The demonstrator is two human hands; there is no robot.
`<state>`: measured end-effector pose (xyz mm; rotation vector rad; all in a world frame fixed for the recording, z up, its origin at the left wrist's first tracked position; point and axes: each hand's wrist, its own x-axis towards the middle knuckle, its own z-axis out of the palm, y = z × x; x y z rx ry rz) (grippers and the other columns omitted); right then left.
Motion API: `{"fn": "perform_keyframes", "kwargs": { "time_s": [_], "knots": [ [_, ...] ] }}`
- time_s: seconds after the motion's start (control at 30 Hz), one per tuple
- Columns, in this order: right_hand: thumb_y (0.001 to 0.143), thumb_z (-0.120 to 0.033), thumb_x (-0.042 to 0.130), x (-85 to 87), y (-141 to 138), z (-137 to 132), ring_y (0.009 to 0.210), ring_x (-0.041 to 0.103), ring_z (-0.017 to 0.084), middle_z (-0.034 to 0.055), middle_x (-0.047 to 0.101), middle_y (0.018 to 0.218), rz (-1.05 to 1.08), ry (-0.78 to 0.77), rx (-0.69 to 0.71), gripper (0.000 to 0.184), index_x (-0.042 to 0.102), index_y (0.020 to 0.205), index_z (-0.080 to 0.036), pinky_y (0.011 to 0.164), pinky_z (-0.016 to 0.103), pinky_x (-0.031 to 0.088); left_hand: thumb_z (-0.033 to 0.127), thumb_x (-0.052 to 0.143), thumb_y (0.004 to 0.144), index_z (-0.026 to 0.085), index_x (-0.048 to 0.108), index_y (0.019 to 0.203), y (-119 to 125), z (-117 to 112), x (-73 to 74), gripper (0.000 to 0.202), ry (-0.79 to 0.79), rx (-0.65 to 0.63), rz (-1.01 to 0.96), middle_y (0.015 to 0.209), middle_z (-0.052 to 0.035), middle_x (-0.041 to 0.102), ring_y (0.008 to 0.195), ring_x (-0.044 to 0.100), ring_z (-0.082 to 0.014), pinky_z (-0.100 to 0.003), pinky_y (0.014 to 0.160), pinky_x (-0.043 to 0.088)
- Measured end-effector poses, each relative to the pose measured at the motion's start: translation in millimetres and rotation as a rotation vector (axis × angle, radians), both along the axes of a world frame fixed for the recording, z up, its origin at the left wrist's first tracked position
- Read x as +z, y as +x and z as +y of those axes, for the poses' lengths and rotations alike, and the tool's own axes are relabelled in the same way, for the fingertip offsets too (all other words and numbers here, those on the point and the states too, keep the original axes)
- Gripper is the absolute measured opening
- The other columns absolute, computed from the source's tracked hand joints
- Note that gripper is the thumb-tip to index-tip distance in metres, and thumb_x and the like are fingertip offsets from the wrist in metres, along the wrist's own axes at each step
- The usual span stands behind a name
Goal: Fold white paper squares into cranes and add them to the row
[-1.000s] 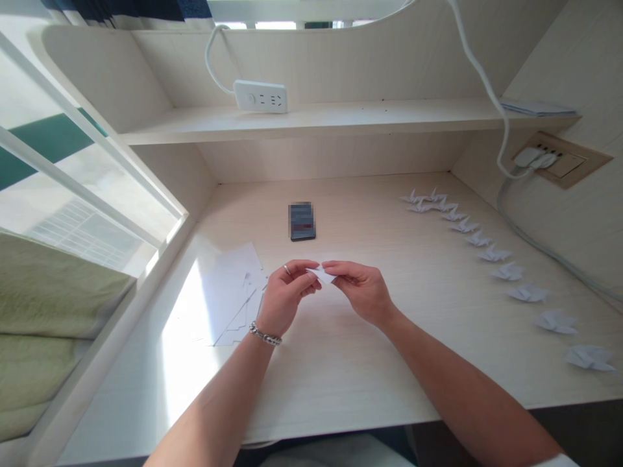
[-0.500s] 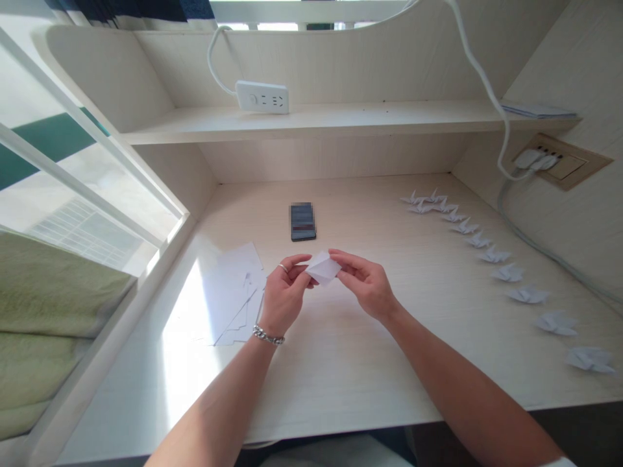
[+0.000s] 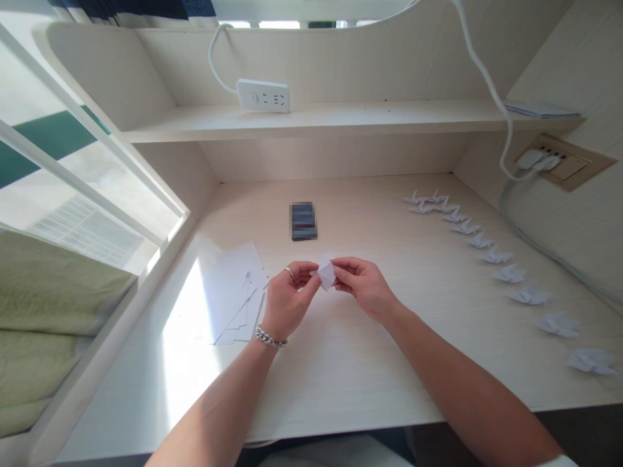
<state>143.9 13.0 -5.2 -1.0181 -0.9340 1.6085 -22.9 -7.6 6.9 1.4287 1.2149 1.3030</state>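
A small folded piece of white paper (image 3: 326,275) is held above the middle of the desk, between both hands. My left hand (image 3: 291,293) pinches its left side with thumb and fingers; a ring and a chain bracelet show on this hand and wrist. On the opposite side, my right hand (image 3: 361,285) grips the paper's right edge between thumb and fingertips. Loose white paper sheets (image 3: 231,275) lie on the desk left of my left hand. Several folded paper cranes (image 3: 495,255) stand in a curved row along the right side.
A phone (image 3: 303,221) lies beyond my hands. On the shelf (image 3: 341,117) sits a white power strip (image 3: 263,96). A white cable (image 3: 481,65) hangs down to plugs in a wall socket (image 3: 567,162). Green cloth (image 3: 53,331) is beyond the left rail.
The paper has been turned and now shows a narrower, diamond-like face. My hands have drawn slightly closer together around it.
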Motion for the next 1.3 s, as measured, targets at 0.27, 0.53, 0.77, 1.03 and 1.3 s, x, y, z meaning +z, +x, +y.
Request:
{"fn": "perform_keyframes", "kwargs": {
  "time_s": [0.27,0.53,0.77,1.03,1.3],
  "knots": [
    [0.062,-0.039,0.083,0.1,-1,-1,0.070,0.063,0.013,0.0027,0.072,0.081,0.012,-0.030,0.033,0.031,0.076,0.086,-0.022,0.067,0.027,0.050,0.031,0.072,0.076,0.016,0.067,0.092,-1,-4,2.3,0.023,0.061,0.003,0.158,0.083,-0.0050,0.071,0.072,0.068,-0.0155,-0.028,0.071,0.057],
    [0.062,-0.041,0.082,2.6,-1,-1,0.069,0.063,0.013,0.0034,0.073,0.080,-0.069,0.012,-0.008,0.034,0.076,0.088,-0.021,0.066,0.029,0.052,0.029,0.068,0.079,0.016,0.065,0.089,-4,1,-4.1,0.017,0.018,0.003,0.143,0.083,-0.0056,0.071,0.073,0.068,-0.0164,-0.028,0.069,0.055],
    [0.062,-0.040,0.083,5.6,3,-1,0.060,0.062,0.012,0.0002,0.068,0.066,-0.043,0.106,-0.008,0.029,0.073,0.080,-0.019,0.059,0.028,0.053,0.021,0.070,0.076,0.020,0.049,0.127,-3,3,-4.1,0.056,-0.014,-0.163,-0.065,0.084,-0.0029,0.068,0.075,0.066,-0.0151,-0.027,0.070,0.053],
    [0.063,-0.035,0.083,-0.1,8,0,0.067,0.064,0.014,0.0036,0.073,0.079,-0.007,0.151,0.108,0.028,0.077,0.087,-0.021,0.068,0.032,0.054,0.022,0.074,0.072,0.016,0.067,0.094,0,1,5.9,0.025,-0.003,-0.127,-0.026,0.090,-0.0066,0.070,0.079,0.066,-0.0169,-0.027,0.069,0.055],
    [0.063,-0.030,0.083,1.2,8,-2,0.068,0.063,0.014,0.0039,0.074,0.079,-0.053,0.190,0.155,0.026,0.078,0.087,-0.021,0.068,0.032,0.053,0.022,0.075,0.072,0.017,0.066,0.092,-3,-2,3.6,0.022,0.046,-0.152,0.002,0.085,-0.0049,0.069,0.075,0.066,-0.0164,-0.025,0.064,0.053]
  ]
}}
